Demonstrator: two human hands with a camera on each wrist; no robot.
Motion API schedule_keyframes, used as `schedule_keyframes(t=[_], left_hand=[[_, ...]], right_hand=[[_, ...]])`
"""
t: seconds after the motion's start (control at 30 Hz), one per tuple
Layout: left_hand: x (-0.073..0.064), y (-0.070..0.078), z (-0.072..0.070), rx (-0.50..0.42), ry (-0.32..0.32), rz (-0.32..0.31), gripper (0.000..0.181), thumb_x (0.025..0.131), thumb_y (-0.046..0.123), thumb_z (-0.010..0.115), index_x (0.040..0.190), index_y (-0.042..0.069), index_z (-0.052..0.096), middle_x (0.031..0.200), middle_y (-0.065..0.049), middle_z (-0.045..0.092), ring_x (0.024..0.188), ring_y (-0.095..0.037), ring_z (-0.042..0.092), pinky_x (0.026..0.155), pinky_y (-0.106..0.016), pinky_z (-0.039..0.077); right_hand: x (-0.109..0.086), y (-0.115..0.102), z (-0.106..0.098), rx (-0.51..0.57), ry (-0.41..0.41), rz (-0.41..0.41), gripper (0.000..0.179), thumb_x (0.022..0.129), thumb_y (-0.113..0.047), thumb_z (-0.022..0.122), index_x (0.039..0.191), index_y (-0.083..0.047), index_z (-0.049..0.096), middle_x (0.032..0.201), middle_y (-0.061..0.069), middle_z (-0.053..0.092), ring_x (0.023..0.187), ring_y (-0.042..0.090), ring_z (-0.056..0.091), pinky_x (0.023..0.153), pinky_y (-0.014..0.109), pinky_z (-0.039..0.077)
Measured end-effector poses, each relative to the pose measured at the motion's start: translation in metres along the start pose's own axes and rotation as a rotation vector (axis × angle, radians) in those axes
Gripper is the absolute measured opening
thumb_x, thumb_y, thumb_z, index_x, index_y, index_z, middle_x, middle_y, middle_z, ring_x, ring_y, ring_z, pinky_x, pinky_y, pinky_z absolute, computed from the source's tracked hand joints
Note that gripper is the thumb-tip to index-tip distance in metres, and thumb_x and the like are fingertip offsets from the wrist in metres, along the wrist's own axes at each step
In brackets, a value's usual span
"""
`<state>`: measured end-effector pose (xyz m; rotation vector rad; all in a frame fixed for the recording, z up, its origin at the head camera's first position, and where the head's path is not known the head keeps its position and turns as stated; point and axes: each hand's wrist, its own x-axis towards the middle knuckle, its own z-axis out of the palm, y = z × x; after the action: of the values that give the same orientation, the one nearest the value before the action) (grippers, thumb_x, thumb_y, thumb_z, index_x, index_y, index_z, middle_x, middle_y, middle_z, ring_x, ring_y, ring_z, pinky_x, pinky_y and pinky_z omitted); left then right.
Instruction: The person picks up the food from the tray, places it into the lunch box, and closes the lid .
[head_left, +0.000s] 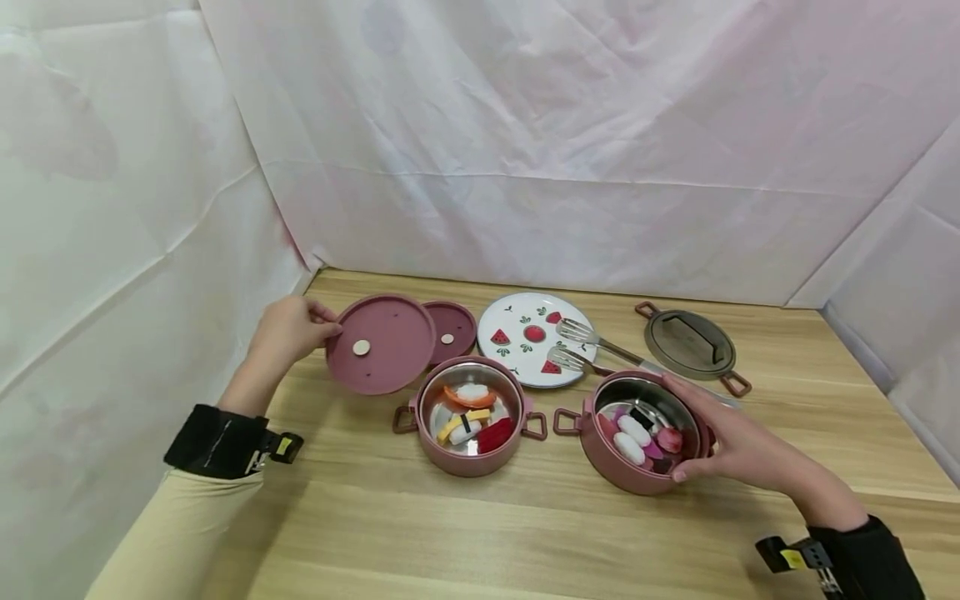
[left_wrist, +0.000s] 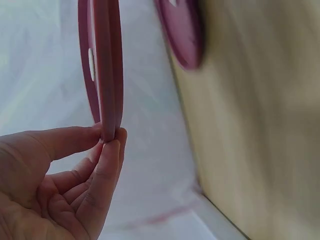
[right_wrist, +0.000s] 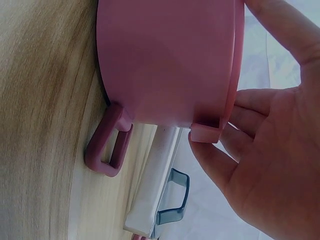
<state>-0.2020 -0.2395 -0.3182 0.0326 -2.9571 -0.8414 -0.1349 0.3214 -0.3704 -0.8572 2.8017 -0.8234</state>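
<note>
My left hand (head_left: 291, 332) pinches the edge of a round dusty-pink pot lid (head_left: 390, 346) between thumb and fingertips. The left wrist view shows that lid (left_wrist: 107, 65) edge-on above the fingers. A smaller pink lid (head_left: 459, 327) lies partly behind it. At the right, my right hand (head_left: 738, 446) grips the rim of a pink toy pot (head_left: 626, 475), thumb at the front and fingers at the far side. Inside are toy sushi pieces (head_left: 632, 435) in white, pink and black. In the right wrist view, the fingers reach round the pot's wall (right_wrist: 167, 60).
Between the hands stands another pink pot (head_left: 468, 467) with toy sushi (head_left: 465, 421) inside. Behind it lie a white plate (head_left: 517, 321) with watermelon prints and two forks (head_left: 600, 340). A grey lidded pan (head_left: 686, 342) sits at the back right. Cloth walls (head_left: 525, 208) border the wooden table (head_left: 465, 533).
</note>
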Motion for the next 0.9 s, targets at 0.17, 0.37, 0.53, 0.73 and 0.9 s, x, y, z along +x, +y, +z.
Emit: schedule_keyframes(t=[0.17,0.37,0.53,0.73,0.9], left_hand=[[0.004,0.048,0.011,-0.045,-0.047,0.057,0.019,0.086,0.014,0.068,0.095,-0.002,0.072,0.088,-0.019,0.073,0.072,-0.025,0.067,0.065,-0.038,0.054],[0.008,0.112,0.04,-0.063,-0.127,0.129,0.014,0.083,0.018,0.073,0.091,0.007,0.075,0.088,-0.011,0.073,0.076,-0.022,0.064,0.069,-0.036,0.056],[0.009,0.161,0.067,-0.031,-0.193,0.197,0.011,0.081,0.022,0.075,0.088,0.013,0.076,0.086,-0.003,0.074,0.076,-0.017,0.063,0.069,-0.032,0.056],[0.007,0.201,0.098,0.029,-0.245,0.268,0.007,0.082,0.022,0.075,0.083,0.015,0.076,0.082,0.001,0.072,0.074,-0.013,0.061,0.067,-0.029,0.055],[0.004,0.22,0.12,0.045,-0.266,0.29,0.006,0.08,0.023,0.076,0.079,0.017,0.076,0.081,0.004,0.071,0.076,-0.012,0.06,0.067,-0.028,0.054]], right_hand=[[-0.001,0.002,-0.001,0.004,0.005,-0.018,0.113,0.066,-0.046,0.081,0.153,-0.009,0.02,0.15,0.03,0.028,0.129,0.052,0.029,0.086,0.078,0.039],[-0.005,0.005,-0.003,0.026,-0.002,-0.014,0.112,0.066,-0.04,0.083,0.154,-0.017,0.016,0.151,0.029,0.027,0.13,0.052,0.028,0.086,0.079,0.038],[-0.007,0.009,-0.004,0.042,-0.004,-0.011,0.112,0.067,-0.038,0.083,0.154,-0.014,0.016,0.151,0.029,0.026,0.13,0.052,0.027,0.086,0.079,0.038],[-0.011,0.014,-0.004,0.001,0.016,0.002,0.111,0.066,-0.039,0.083,0.154,-0.017,0.019,0.153,0.025,0.028,0.138,0.025,0.025,0.094,0.064,0.044],[-0.012,0.016,-0.005,-0.005,0.024,-0.013,0.112,0.065,-0.036,0.084,0.154,-0.019,0.018,0.153,0.025,0.027,0.138,0.008,0.021,0.101,0.041,0.043]])
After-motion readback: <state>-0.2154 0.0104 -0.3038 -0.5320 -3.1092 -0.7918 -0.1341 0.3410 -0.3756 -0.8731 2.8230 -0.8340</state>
